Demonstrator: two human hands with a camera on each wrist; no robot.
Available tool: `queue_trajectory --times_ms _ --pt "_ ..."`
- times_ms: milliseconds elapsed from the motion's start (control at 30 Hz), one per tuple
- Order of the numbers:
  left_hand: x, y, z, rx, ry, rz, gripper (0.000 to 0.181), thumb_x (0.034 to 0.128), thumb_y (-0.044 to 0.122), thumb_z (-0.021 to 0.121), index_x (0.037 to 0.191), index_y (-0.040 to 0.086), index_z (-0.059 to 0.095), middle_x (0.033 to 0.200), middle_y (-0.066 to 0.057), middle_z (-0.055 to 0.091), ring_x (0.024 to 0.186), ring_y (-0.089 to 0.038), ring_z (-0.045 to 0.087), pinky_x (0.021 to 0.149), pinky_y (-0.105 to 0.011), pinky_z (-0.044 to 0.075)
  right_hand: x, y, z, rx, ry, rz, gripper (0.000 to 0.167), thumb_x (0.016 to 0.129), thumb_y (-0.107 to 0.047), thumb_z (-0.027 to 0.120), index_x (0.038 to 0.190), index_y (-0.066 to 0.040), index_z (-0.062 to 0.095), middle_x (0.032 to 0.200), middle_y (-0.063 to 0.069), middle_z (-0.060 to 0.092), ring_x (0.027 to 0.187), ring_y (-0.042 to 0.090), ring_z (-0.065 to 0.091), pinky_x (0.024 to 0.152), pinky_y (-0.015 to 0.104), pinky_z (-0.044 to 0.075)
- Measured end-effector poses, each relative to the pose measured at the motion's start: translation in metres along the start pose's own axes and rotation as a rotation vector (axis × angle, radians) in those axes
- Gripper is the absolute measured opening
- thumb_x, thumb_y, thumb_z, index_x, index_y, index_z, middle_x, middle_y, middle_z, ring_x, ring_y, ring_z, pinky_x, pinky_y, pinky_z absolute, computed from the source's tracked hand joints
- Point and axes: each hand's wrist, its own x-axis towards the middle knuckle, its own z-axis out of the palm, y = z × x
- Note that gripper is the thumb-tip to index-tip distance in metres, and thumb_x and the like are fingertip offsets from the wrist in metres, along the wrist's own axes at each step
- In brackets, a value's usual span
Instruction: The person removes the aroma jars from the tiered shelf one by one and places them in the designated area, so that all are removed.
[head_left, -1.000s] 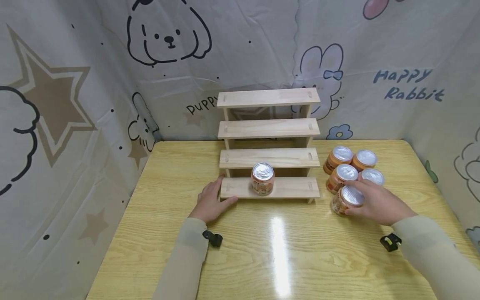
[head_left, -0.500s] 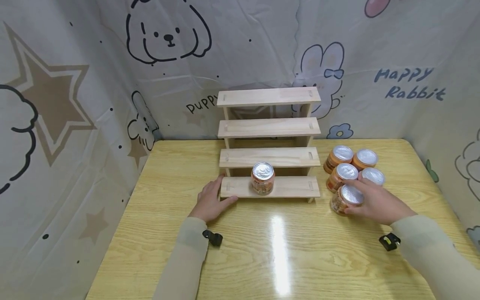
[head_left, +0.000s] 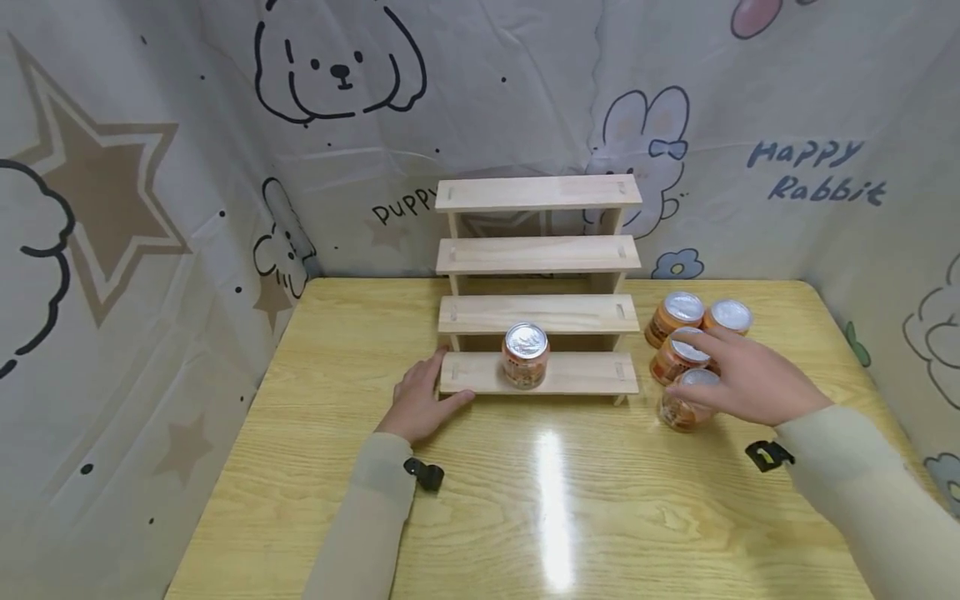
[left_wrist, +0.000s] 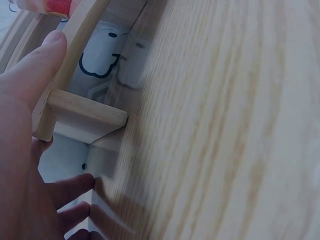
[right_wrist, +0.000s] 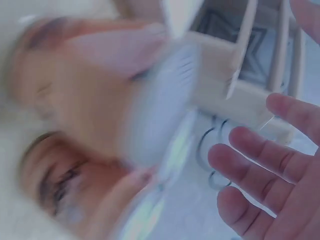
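Note:
A four-step shape of pale wooden shelves, a tiered display rack point(head_left: 537, 317), stands at the table's back. On its lowest shelf, near the middle, sits an orange jar point(head_left: 525, 367) with a silver lid. My left hand point(head_left: 422, 402) holds that shelf's left end, thumb point(left_wrist: 42, 62) along the front edge and other fingers beside and below. My right hand point(head_left: 757, 379) hovers over a group of similar jars at the right, fingers spread. Below it is the nearest jar point(head_left: 679, 412); in the right wrist view the fingers point(right_wrist: 250, 185) are apart from a blurred jar point(right_wrist: 85, 90).
More jars stand close together behind, including one at the back left point(head_left: 663, 325) and one at the back right point(head_left: 729, 315); my right hand hides part of the group. A printed cloth point(head_left: 510, 108) hangs behind the wooden table point(head_left: 480, 508).
My right hand has let go of the nearest jar and lifted slightly, its fingers now spread above the group. The left hand and the rack stay as they were.

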Motion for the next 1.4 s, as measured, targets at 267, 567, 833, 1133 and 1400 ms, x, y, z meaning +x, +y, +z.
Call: queue_trajectory --times_ms 267,567,833,1133,1400 --pt "-0.001 0.000 0.000 -0.022 -0.011 -0.004 0.107 0.0811 0.085 0.052 0.163 0.031 0.011 0.165 -0.011 0.025 0.152 -0.034 0.014 0.119 -0.057 0.014 0.042 -0.041 -0.003 -0.005 0.055 -0.136 0.091 0.084 -0.073 0.065 0.150 -0.012 0.048 0.141 0.018 0.050 0.115 0.033 0.056 0.087 0.053 0.052" --pt "-0.003 0.003 -0.003 -0.026 0.000 0.007 0.105 0.0817 0.083 0.055 0.163 0.029 0.015 0.161 -0.009 0.032 0.149 -0.031 0.023 0.118 -0.057 0.019 0.089 -0.078 0.002 0.017 0.036 -0.232 0.091 0.082 -0.068 0.071 0.152 -0.018 0.045 0.136 0.013 0.054 0.119 0.032 0.054 0.096 0.054 0.048" --pt "-0.004 0.005 -0.005 -0.040 -0.005 -0.008 0.105 0.0815 0.083 0.055 0.163 0.030 0.015 0.164 -0.008 0.028 0.151 -0.031 0.019 0.119 -0.057 0.018 0.108 -0.112 0.007 0.025 -0.034 -0.281 0.094 0.079 -0.072 0.071 0.155 -0.023 0.042 0.140 0.011 0.053 0.123 0.030 0.054 0.097 0.054 0.049" --pt "-0.005 0.003 -0.009 -0.010 0.001 -0.010 0.105 0.0827 0.082 0.054 0.164 0.029 0.013 0.164 -0.009 0.027 0.152 -0.032 0.018 0.119 -0.057 0.017 0.120 -0.142 0.025 0.025 -0.081 -0.350 0.087 0.078 -0.055 0.082 0.150 -0.019 0.048 0.117 0.004 0.059 0.093 0.017 0.059 0.082 0.040 0.053" --pt "-0.005 0.003 -0.004 -0.012 0.005 -0.023 0.107 0.0805 0.086 0.052 0.164 0.031 0.012 0.166 -0.007 0.024 0.153 -0.032 0.015 0.119 -0.057 0.018 0.122 -0.142 0.034 -0.028 -0.059 -0.379 0.081 0.076 -0.046 0.087 0.144 -0.017 0.055 0.116 0.004 0.058 0.093 0.016 0.061 0.080 0.040 0.055"
